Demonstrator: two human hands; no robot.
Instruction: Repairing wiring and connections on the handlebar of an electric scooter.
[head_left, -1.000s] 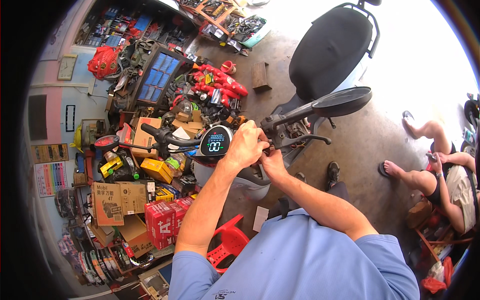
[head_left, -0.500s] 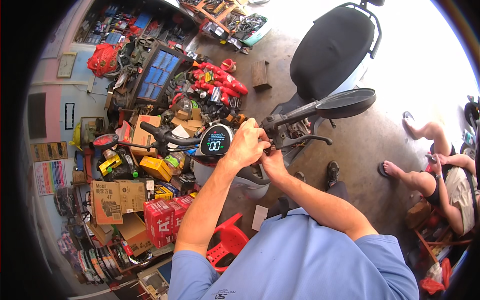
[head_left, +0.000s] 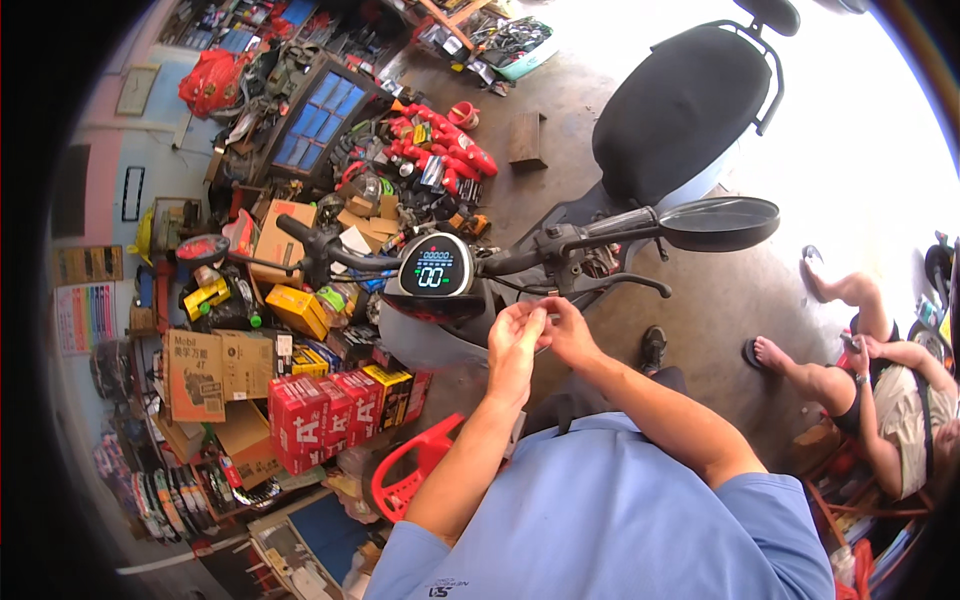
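Note:
My left hand [head_left: 516,338] and my right hand [head_left: 568,328] meet just below the scooter's handlebar [head_left: 507,264], fingers pinched together around something too small or hidden to make out. The round lit display [head_left: 434,275] is up and left of them. The right brake lever [head_left: 636,283] and throttle grip [head_left: 618,224] sit above and right of my fingers, with the black mirror [head_left: 718,222] further right. Behind stands the scooter's long black seat [head_left: 680,105].
Piled cartons [head_left: 197,376], red bottles [head_left: 445,140] and parts crowd the left. A red plastic chair [head_left: 410,465] is below my left arm, a wooden block [head_left: 526,140] behind the scooter. At right another person [head_left: 905,400] sits, bare legs stretched toward the scooter.
My hands have come down and back from the handlebar beside the display, toward my body, still together. The left hand moved right. The view has shifted slightly, with more handlebar showing.

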